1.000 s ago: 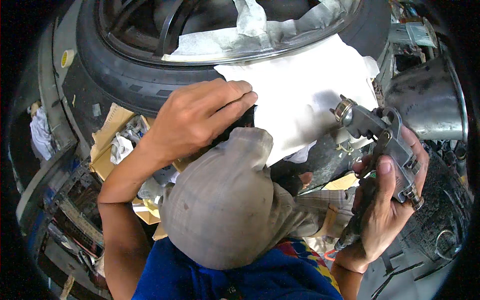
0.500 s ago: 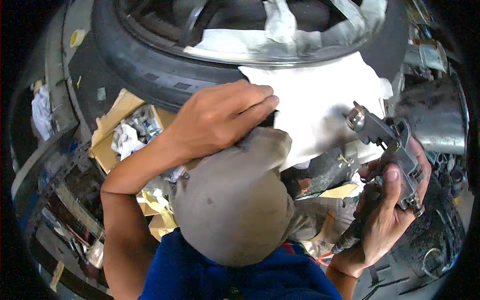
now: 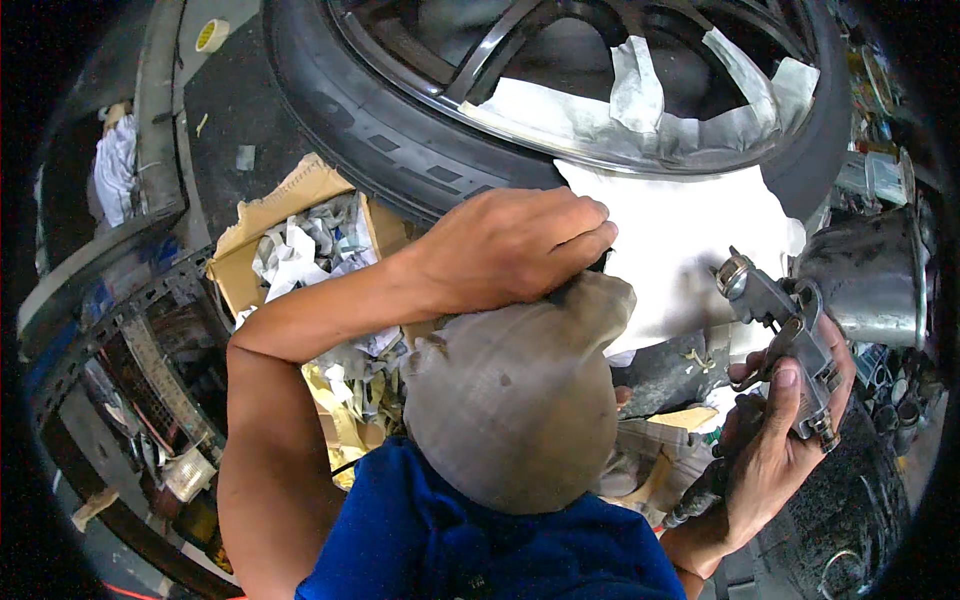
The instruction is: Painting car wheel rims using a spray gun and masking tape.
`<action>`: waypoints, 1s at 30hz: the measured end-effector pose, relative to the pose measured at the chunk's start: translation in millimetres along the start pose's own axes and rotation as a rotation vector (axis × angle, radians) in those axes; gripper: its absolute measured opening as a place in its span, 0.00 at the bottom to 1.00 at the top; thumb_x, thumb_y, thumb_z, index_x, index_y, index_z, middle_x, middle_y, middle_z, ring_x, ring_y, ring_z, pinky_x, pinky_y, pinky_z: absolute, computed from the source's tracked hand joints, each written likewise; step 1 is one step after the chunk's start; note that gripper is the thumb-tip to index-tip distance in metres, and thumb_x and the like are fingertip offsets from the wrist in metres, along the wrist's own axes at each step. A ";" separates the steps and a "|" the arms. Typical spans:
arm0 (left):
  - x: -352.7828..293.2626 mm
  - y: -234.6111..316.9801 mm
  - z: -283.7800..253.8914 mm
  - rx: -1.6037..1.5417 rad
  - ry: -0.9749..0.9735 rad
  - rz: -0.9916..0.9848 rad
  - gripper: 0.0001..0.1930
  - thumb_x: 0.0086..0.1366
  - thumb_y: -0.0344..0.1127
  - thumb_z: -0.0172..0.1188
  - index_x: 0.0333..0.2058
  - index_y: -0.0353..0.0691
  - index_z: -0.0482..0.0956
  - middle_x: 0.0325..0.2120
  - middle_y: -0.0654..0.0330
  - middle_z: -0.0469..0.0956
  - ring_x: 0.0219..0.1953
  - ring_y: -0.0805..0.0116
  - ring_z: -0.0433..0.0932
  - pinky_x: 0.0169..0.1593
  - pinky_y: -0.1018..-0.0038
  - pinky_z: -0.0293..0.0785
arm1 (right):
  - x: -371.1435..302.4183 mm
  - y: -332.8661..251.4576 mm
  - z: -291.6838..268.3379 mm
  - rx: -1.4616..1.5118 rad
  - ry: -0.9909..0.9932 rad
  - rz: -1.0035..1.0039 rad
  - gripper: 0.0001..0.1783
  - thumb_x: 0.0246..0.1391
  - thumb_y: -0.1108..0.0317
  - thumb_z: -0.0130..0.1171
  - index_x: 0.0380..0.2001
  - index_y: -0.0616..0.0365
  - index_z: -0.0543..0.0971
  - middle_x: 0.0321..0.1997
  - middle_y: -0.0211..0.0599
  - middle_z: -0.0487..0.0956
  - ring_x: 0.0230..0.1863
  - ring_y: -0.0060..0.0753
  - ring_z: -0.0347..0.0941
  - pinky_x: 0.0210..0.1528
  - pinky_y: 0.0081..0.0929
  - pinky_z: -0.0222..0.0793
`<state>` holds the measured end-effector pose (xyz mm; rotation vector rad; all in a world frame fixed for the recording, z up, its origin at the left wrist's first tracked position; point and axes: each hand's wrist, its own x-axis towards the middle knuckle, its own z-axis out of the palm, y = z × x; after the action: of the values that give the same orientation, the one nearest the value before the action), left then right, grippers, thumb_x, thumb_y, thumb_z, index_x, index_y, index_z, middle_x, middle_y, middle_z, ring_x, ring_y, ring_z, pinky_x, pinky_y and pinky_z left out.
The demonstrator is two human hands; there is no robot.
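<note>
My right hand (image 3: 770,440) is wrapped round a grey metal spray gun (image 3: 795,335), with the thumb on its body. The nozzle points up and left, toward a white sheet (image 3: 690,240) lying against the tyre (image 3: 400,150) below the wheel rim. A grey smudge or shadow shows on the sheet near the nozzle. At the sheet's left edge, my left hand (image 3: 520,240) is closed, fingers bent together on it; their tips are hidden. White masking strips (image 3: 560,112) line the near part of the dark spoked wheel (image 3: 520,45).
A rounded beige cloth-covered shape (image 3: 510,400) fills the space below my left hand. An open cardboard box (image 3: 240,265) of crumpled paper stands left. Beyond it lies a yellow tape roll (image 3: 212,36). A dark metal bucket (image 3: 865,275) stands right of the spray gun.
The view has shifted, so the wheel, sheet, box and left hand appear further right and lower. Both hands keep their grips; the spray gun still points toward the sheet.
</note>
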<state>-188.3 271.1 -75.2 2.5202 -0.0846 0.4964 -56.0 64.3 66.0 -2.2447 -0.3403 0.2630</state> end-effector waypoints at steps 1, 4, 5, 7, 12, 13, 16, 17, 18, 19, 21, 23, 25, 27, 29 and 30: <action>-0.2 -0.1 -0.5 0.003 0.012 0.014 0.20 0.62 0.31 0.60 0.54 0.41 0.79 0.48 0.57 0.82 0.42 0.61 0.84 0.40 0.70 0.84 | -0.2 2.2 -2.5 -0.002 -0.006 -0.001 0.22 0.70 0.59 0.58 0.62 0.56 0.73 0.30 0.31 0.79 0.21 0.10 0.66 0.19 0.10 0.50; 0.4 0.7 -3.5 0.005 -0.044 -0.006 0.20 0.62 0.32 0.60 0.55 0.41 0.78 0.48 0.56 0.81 0.43 0.61 0.84 0.40 0.70 0.84 | 2.0 -1.0 -8.7 0.011 -0.056 0.019 0.23 0.68 0.62 0.59 0.61 0.59 0.72 0.36 0.35 0.79 0.28 0.18 0.71 0.29 0.17 0.62; 1.0 0.7 -4.2 0.009 -0.040 -0.003 0.20 0.62 0.32 0.60 0.55 0.41 0.78 0.48 0.56 0.81 0.43 0.61 0.84 0.40 0.70 0.84 | 2.0 -3.5 -10.8 0.019 -0.097 0.049 0.23 0.67 0.65 0.60 0.61 0.62 0.71 0.43 0.39 0.80 0.34 0.26 0.77 0.39 0.24 0.74; 1.6 0.4 -5.0 -0.009 -0.076 -0.015 0.20 0.63 0.32 0.59 0.55 0.41 0.78 0.48 0.56 0.81 0.43 0.61 0.84 0.40 0.70 0.84 | 1.6 -6.2 -12.3 0.028 -0.096 0.061 0.24 0.67 0.65 0.60 0.61 0.62 0.71 0.43 0.39 0.80 0.34 0.26 0.77 0.40 0.24 0.74; 2.0 2.1 -5.0 -0.012 -0.074 -0.017 0.20 0.64 0.32 0.59 0.55 0.40 0.78 0.48 0.56 0.81 0.43 0.60 0.84 0.39 0.69 0.84 | 0.3 -9.5 -10.9 0.056 -0.106 0.113 0.24 0.67 0.65 0.61 0.62 0.62 0.71 0.43 0.38 0.79 0.35 0.26 0.77 0.42 0.24 0.73; 2.3 2.2 -4.4 -0.009 -0.058 -0.012 0.20 0.64 0.32 0.59 0.55 0.39 0.78 0.48 0.55 0.81 0.43 0.60 0.84 0.39 0.68 0.84 | 0.5 -9.1 -11.4 0.062 -0.113 0.102 0.24 0.67 0.65 0.61 0.62 0.62 0.71 0.43 0.38 0.79 0.35 0.26 0.77 0.42 0.24 0.73; 6.0 2.3 -4.4 -0.015 -0.026 0.008 0.20 0.63 0.32 0.59 0.54 0.39 0.78 0.48 0.55 0.81 0.43 0.60 0.84 0.38 0.69 0.85 | 2.3 3.7 -11.7 0.033 -0.095 0.001 0.23 0.68 0.62 0.60 0.62 0.59 0.72 0.36 0.35 0.80 0.28 0.18 0.72 0.31 0.17 0.62; 5.4 1.8 -4.1 -0.013 -0.028 0.005 0.20 0.63 0.32 0.59 0.54 0.39 0.78 0.48 0.55 0.81 0.43 0.60 0.84 0.38 0.69 0.85 | 3.2 9.2 -9.9 -0.001 -0.077 -0.090 0.22 0.70 0.59 0.58 0.62 0.56 0.72 0.30 0.33 0.81 0.21 0.10 0.67 0.20 0.11 0.50; 4.7 1.5 -3.6 0.000 -0.026 0.005 0.20 0.63 0.32 0.59 0.54 0.39 0.78 0.48 0.55 0.81 0.43 0.60 0.84 0.38 0.69 0.85 | 3.4 9.0 -10.0 0.001 -0.081 -0.089 0.22 0.70 0.59 0.58 0.62 0.56 0.72 0.30 0.33 0.81 0.21 0.10 0.67 0.20 0.11 0.50; 3.9 1.5 -2.9 0.012 -0.024 0.006 0.20 0.63 0.32 0.59 0.54 0.40 0.78 0.48 0.55 0.81 0.43 0.60 0.84 0.38 0.69 0.85 | 3.3 7.5 -10.6 -0.007 -0.093 -0.049 0.22 0.70 0.59 0.58 0.62 0.56 0.72 0.31 0.33 0.82 0.22 0.11 0.68 0.20 0.11 0.51; 4.9 1.6 -2.9 0.015 -0.034 0.000 0.20 0.63 0.32 0.59 0.54 0.40 0.78 0.48 0.56 0.82 0.43 0.61 0.84 0.38 0.70 0.85 | 2.7 6.5 -9.8 -0.020 -0.098 -0.004 0.22 0.70 0.59 0.58 0.62 0.56 0.72 0.31 0.33 0.82 0.23 0.11 0.68 0.21 0.11 0.52; 5.6 1.5 -2.2 0.016 -0.045 -0.006 0.19 0.63 0.32 0.59 0.54 0.40 0.78 0.48 0.56 0.82 0.43 0.61 0.84 0.39 0.70 0.85 | 3.3 8.2 -6.0 0.031 -0.066 -0.041 0.23 0.70 0.59 0.58 0.62 0.57 0.72 0.31 0.32 0.81 0.24 0.12 0.70 0.22 0.10 0.53; 5.7 0.3 -0.5 0.001 -0.054 -0.017 0.19 0.63 0.32 0.59 0.54 0.41 0.79 0.47 0.57 0.82 0.43 0.62 0.84 0.40 0.70 0.85 | 2.7 5.6 -5.8 0.011 -0.067 -0.021 0.23 0.69 0.59 0.59 0.61 0.58 0.72 0.32 0.32 0.81 0.26 0.14 0.71 0.24 0.11 0.56; 5.9 1.0 -0.1 -0.005 -0.037 -0.019 0.19 0.63 0.32 0.59 0.53 0.41 0.79 0.47 0.57 0.82 0.43 0.62 0.84 0.40 0.70 0.84 | 3.8 3.6 -8.9 -0.009 -0.071 -0.005 0.23 0.69 0.59 0.60 0.61 0.58 0.73 0.32 0.32 0.81 0.27 0.15 0.72 0.25 0.12 0.59; 6.8 2.1 0.3 -0.014 -0.018 -0.016 0.19 0.63 0.31 0.59 0.53 0.41 0.79 0.48 0.57 0.82 0.43 0.62 0.84 0.41 0.71 0.84 | 5.6 4.2 -13.5 0.058 -0.134 0.021 0.24 0.67 0.69 0.60 0.63 0.64 0.69 0.46 0.40 0.80 0.40 0.25 0.79 0.44 0.23 0.76; 8.1 2.9 -0.3 -0.005 -0.036 -0.021 0.19 0.63 0.31 0.59 0.54 0.41 0.79 0.48 0.57 0.82 0.43 0.61 0.84 0.41 0.70 0.84 | 5.0 2.7 -13.4 0.052 -0.128 0.024 0.24 0.67 0.69 0.60 0.63 0.64 0.69 0.46 0.40 0.80 0.40 0.25 0.79 0.44 0.23 0.76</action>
<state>-181.4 269.3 -70.5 2.5230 -0.0727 0.4424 -46.9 54.8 72.1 -2.1869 -0.3702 0.4251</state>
